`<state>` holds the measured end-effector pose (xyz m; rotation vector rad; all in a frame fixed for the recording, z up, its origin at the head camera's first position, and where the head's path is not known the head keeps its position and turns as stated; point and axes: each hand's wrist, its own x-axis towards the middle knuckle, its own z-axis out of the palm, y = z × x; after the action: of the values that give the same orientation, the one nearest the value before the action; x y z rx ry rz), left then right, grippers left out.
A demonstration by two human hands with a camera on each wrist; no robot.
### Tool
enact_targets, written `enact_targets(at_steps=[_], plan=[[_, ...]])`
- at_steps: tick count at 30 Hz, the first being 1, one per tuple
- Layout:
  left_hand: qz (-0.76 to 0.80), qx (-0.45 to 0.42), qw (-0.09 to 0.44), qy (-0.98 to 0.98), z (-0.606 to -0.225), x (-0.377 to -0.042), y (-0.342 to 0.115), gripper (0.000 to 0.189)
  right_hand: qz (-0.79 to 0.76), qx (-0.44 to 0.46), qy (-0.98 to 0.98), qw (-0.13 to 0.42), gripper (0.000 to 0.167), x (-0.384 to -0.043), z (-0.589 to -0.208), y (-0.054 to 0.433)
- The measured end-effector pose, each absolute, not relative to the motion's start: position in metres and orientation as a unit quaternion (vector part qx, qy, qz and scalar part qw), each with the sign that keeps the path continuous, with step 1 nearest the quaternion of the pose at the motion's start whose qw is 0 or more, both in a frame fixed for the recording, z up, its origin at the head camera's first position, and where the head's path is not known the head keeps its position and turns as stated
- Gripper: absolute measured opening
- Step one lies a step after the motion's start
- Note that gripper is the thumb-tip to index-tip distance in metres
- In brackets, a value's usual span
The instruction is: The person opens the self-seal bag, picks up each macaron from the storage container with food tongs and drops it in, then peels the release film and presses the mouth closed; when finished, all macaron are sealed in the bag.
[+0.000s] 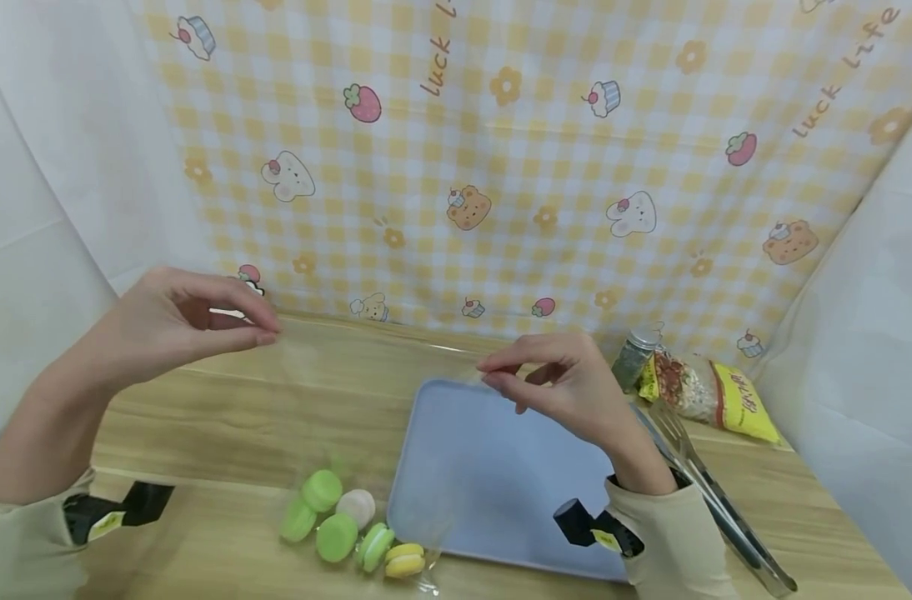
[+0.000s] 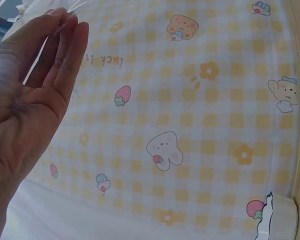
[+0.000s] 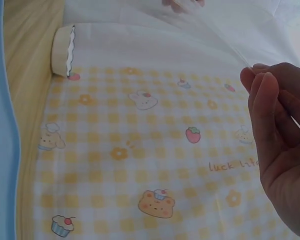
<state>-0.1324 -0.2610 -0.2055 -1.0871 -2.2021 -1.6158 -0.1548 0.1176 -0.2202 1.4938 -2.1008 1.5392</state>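
A clear plastic bag (image 1: 358,392) hangs between my two hands, its top edge stretched across. My left hand (image 1: 174,321) pinches one top corner between thumb and fingertips, and in the left wrist view the film gathers at its fingertips (image 2: 69,19). The other top corner is pinched by my right hand (image 1: 557,379), above the tray. Several toy-like macarons, among them a green macaron (image 1: 338,537), a pale macaron (image 1: 356,507) and a yellow macaron (image 1: 405,561), lie together at the bottom of the bag.
A blue-grey tray (image 1: 493,475) lies right of the macarons. Beyond my right arm are metal tongs (image 1: 726,508), a lidded jar (image 1: 636,358) and a yellow food packet (image 1: 741,400). A small cream cup (image 3: 61,52) stands by the checked cloth (image 1: 426,167).
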Motion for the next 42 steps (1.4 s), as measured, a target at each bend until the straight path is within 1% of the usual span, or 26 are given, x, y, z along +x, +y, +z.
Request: enact_targets(at_steps=[3,7,11,15,19,26,28,32,34,37,39,41,42], plan=[[-0.57,-0.362,0.085,-0.732,-0.205,-0.133,-0.263,0.022,0.519,0.482,-0.704,0.057,0.017,-0.155,-0.22,0.117],[-0.573,-0.37,0.073,-0.728,-0.203,-0.13,-0.264,0.022,0.52,0.458,-0.719,0.054,0.013,-0.156,-0.22,0.117],[-0.559,-0.375,0.077,-0.735,-0.2,-0.126,-0.265,0.023,0.527,0.43,-0.732,0.043,0.011,-0.156,-0.219,0.116],[-0.57,-0.389,0.076,-0.72,-0.2,-0.126,-0.264,0.024,0.537,0.415,-0.734,0.029,0.016,-0.154,-0.218,0.117],[-0.567,-0.382,0.077,-0.726,-0.2,-0.126,-0.264,0.024,0.53,0.413,-0.74,0.038,0.022,-0.153,-0.218,0.117],[-0.586,-0.395,0.076,-0.703,-0.201,-0.125,-0.268,0.026,0.514,0.401,-0.758,0.033,0.034,-0.151,-0.22,0.107],[-0.589,-0.395,0.076,-0.7,-0.201,-0.124,-0.268,0.026,0.487,0.409,-0.77,0.046,0.034,-0.15,-0.219,0.104],[-0.578,-0.371,0.088,-0.721,-0.2,-0.125,-0.265,0.024,0.412,0.422,-0.801,0.098,0.038,-0.15,-0.22,0.103],[-0.56,-0.351,0.1,-0.744,-0.2,-0.126,-0.261,0.022,0.39,0.418,-0.81,0.129,0.048,-0.152,-0.218,0.106],[-0.528,-0.328,0.12,-0.774,-0.2,-0.127,-0.253,0.02,0.401,0.416,-0.801,0.158,0.07,-0.151,-0.208,0.109],[-0.513,-0.322,0.125,-0.786,-0.2,-0.128,-0.248,0.021,0.417,0.432,-0.782,0.168,0.077,-0.146,-0.197,0.102],[-0.497,-0.32,0.126,-0.797,-0.2,-0.128,-0.242,0.024,0.404,0.452,-0.779,0.16,0.076,-0.139,-0.185,0.086],[-0.491,-0.32,0.126,-0.801,-0.2,-0.127,-0.24,0.026,0.386,0.456,-0.788,0.147,0.074,-0.136,-0.178,0.073]])
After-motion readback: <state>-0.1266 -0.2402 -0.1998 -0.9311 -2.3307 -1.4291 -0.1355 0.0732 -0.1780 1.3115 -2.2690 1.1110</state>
